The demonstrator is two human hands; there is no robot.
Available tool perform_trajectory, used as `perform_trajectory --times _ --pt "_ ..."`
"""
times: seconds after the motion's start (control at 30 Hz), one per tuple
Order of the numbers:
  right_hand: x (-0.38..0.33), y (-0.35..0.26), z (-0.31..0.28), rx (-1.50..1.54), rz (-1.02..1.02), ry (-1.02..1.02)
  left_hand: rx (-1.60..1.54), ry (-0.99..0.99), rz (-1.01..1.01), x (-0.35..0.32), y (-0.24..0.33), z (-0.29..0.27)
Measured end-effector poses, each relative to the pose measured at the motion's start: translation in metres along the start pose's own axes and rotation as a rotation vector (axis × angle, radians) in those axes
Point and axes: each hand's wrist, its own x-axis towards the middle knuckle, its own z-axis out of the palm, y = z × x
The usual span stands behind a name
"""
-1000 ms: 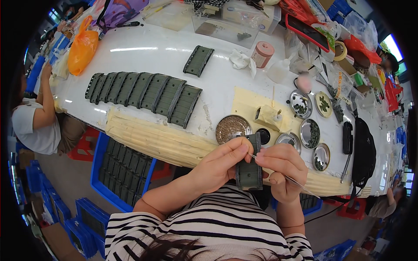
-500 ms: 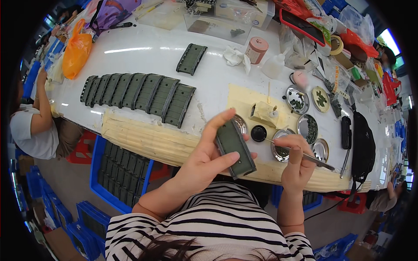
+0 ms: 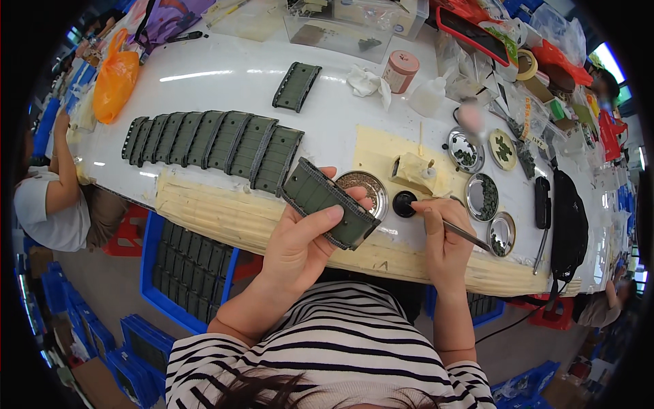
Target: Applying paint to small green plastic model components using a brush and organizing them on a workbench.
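Fingers of the left hand (image 3: 294, 247) grip a dark green, rectangular, plastic-looking panel (image 3: 310, 194) at the frame's centre; it seems light, stiff, perhaps brittle, best held by its long edges. The thumb presses its face, fingers behind. The right hand (image 3: 446, 238) pinches a slim silver metal tool (image 3: 469, 235).

Shows orange plastic bag (image 3: 114, 80) at left end of counter (image 3: 218, 94), near purple bag (image 3: 170, 22). Has pink canister (image 3: 400, 72) beside crumpled white tissue (image 3: 364, 80), red-edged device (image 3: 472, 35) upper right, tan tape roll (image 3: 533, 65) near it, black bag (image 3: 568, 228) far right.
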Motion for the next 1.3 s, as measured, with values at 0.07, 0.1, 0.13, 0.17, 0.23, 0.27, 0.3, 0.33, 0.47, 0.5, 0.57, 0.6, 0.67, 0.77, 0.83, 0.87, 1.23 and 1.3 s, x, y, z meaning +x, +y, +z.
perform_trajectory --times 0.07,0.1,0.13,0.17,0.23,0.27,0.3,0.33,0.47,0.5,0.57,0.6,0.67,0.77,0.83,0.87,1.23,1.3 --pt "-0.001 0.0 0.0 -0.007 0.033 -0.005 0.013 0.022 0.001 0.0 -0.001 0.003" --pt "-0.001 0.001 0.0 -0.01 0.042 -0.007 0.022 0.01 0.002 0.0 -0.001 0.003" --pt "-0.002 0.001 0.0 -0.013 0.051 -0.009 0.03 -0.001 0.003 0.001 -0.001 0.003" --pt "-0.002 0.001 0.0 -0.017 0.051 -0.011 0.038 -0.013 0.004 0.001 -0.001 0.003" --pt "-0.001 0.001 0.0 -0.029 0.051 -0.014 0.037 -0.002 0.009 0.001 -0.001 0.004" --pt "-0.001 0.001 0.0 -0.03 0.053 -0.015 0.037 0.004 0.012 0.001 -0.002 0.004" --pt "-0.002 0.002 0.001 -0.032 0.054 -0.015 0.046 0.018 0.011 0.001 -0.002 0.005" --pt "-0.002 0.002 0.001 -0.033 0.056 -0.015 0.056 0.032 0.01 0.001 -0.002 0.006" --pt "-0.002 0.001 -0.001 -0.034 0.057 -0.024 0.079 0.067 0.009 0.0 -0.002 0.006" --pt "-0.002 0.001 -0.001 -0.03 0.055 -0.023 0.073 0.07 0.005 0.0 -0.002 0.006" --pt "-0.002 -0.003 -0.004 0.047 0.025 0.015 0.063 0.076 -0.003 0.001 -0.002 0.005" --pt "-0.002 -0.008 -0.007 0.121 -0.007 0.048 0.055 0.098 -0.005 0.001 -0.002 0.006" --pt "-0.001 -0.018 -0.012 0.247 -0.089 0.058 0.038 0.142 -0.009 0.001 -0.003 0.007" --pt "-0.003 -0.032 -0.015 0.386 -0.197 -0.013 0.026 0.144 -0.039 0.001 -0.003 0.01" --pt "0.0 -0.039 -0.011 0.426 -0.203 -0.042 0.018 0.134 -0.048 0.002 -0.005 0.013" --pt "0.001 -0.04 -0.01 0.446 -0.206 -0.057 0.014 0.129 -0.052 0.002 -0.006 0.014" --pt "0.006 -0.038 -0.009 0.417 -0.147 -0.174 0.101 0.127 -0.056 -0.001 -0.006 0.016" --pt "0.005 -0.038 -0.009 0.42 -0.141 -0.171 0.103 0.133 -0.057 -0.001 -0.006 0.016"
